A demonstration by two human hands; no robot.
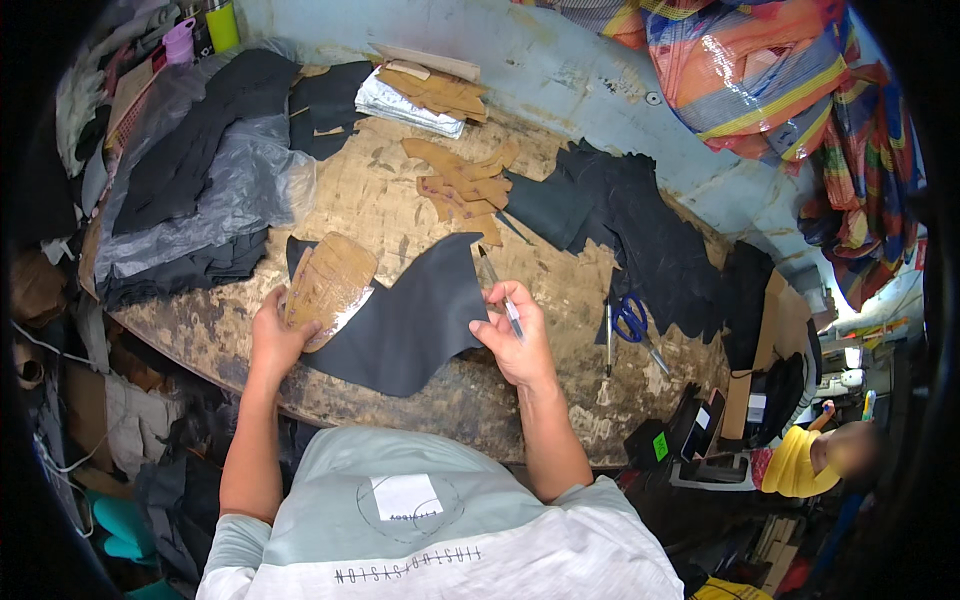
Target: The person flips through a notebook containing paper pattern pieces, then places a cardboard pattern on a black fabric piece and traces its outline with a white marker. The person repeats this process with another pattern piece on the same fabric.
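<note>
My left hand (272,335) presses a tan sole-shaped template (328,285) onto black leather (415,315) on the tabletop (380,190); my right hand (515,340), just right, pinches what looks like a pen (503,300), its long axis angled toward the template.

Black leather sheet (415,320): left part hidden under the tan pattern piece (328,285) at bench (380,190) front edge. Pen (503,300): lower end hidden in right hand (515,340). Bench far-left edge covered w/ plastic sheet (235,185). Face of person at right blurred. Top-left bottles (205,25) cut off by pic edge.
</note>
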